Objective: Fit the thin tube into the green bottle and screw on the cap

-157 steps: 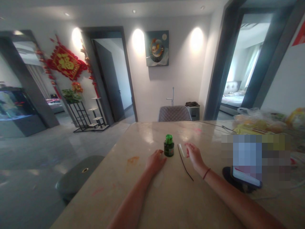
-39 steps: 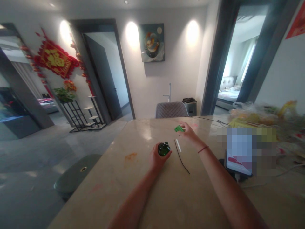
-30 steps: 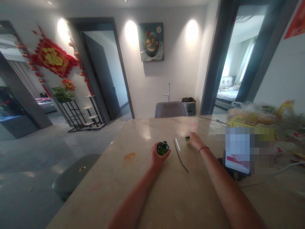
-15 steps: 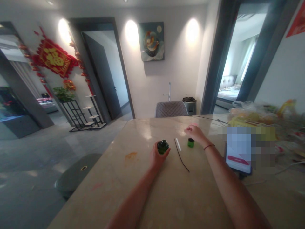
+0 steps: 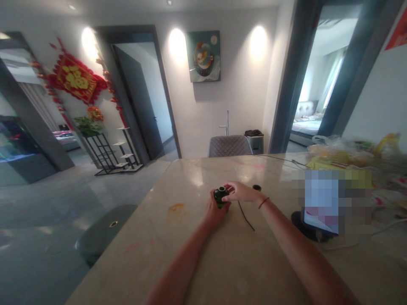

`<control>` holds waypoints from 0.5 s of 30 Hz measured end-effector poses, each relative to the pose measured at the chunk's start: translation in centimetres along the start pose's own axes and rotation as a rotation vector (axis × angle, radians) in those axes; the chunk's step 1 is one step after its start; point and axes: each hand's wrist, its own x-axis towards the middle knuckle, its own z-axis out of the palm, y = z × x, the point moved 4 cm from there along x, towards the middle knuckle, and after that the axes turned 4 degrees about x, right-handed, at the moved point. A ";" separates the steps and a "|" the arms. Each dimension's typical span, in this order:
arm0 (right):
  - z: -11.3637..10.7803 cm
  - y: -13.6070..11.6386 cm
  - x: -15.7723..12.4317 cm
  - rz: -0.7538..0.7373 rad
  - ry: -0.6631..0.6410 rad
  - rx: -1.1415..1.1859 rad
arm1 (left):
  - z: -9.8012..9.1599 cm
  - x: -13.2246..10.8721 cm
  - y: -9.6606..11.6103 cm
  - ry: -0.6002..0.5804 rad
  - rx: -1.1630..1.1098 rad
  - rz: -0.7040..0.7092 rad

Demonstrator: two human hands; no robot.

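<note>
A small dark green bottle (image 5: 219,195) stands at the middle of the table with its pale-rimmed mouth uncovered. My left hand (image 5: 216,210) wraps round its left and near side. From the right, my right hand (image 5: 237,191) reaches across with thumb and fingers closed on the bottle's right shoulder. Behind my right wrist shows the dark top of a short green cap-like piece (image 5: 257,187); its lower part is hidden. A thin dark stick (image 5: 246,217) lies on the tabletop beneath my right hand, which covers its far end.
A phone (image 5: 321,212) leans on a round dark stand at the right, partly blurred out. Plastic bags (image 5: 330,148) and other clutter fill the table's far right. A quilted chair (image 5: 230,146) stands behind the table, and a green stool (image 5: 104,231) at the left.
My right hand has come left and nearer, from beyond the green cap-like piece to the bottle. It now covers the white stick. My left hand has stayed round the bottle.
</note>
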 end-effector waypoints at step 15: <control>0.4 3.8 0.9 -0.027 0.131 0.077 | 0.0 0.7 -0.4 -0.114 0.200 -0.010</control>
